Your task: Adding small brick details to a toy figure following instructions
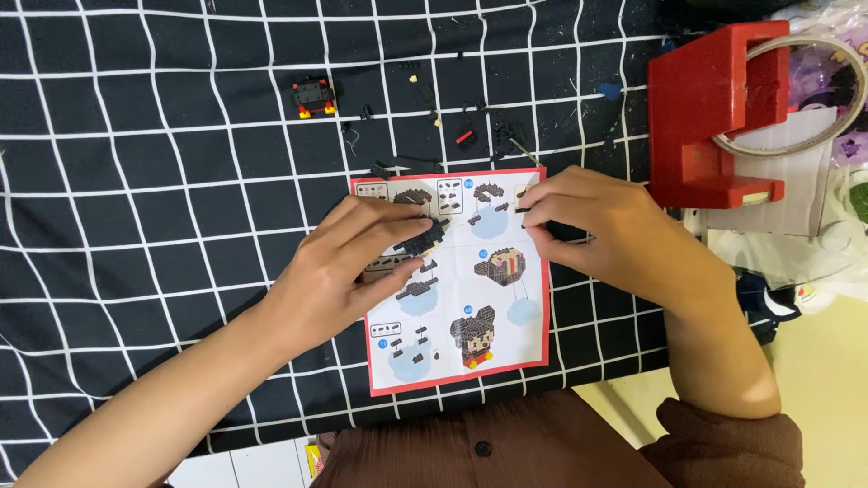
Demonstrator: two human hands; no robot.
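Fingers of the left hand [348, 262] pinched a black brick cluster [423, 237] over the instruction sheet [506, 348]. The right hand [601, 230] gripped a tiny black piece [523, 211].

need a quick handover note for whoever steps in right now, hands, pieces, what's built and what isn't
Left hand: fingers pinch a small black brick assembly over the instruction sheet.
Right hand: fingers pinch a tiny black piece at the sheet's upper right edge.
Pieces: a small black, red and yellow sub-build sits apart on the checked cloth; loose small bricks lie scattered above the sheet. A red tape dispenser stands at the right.
Done: the sub-build and the small black assembly.
Left: the loose bricks are still unplaced; the figure pictured on the sheet is not assembled.
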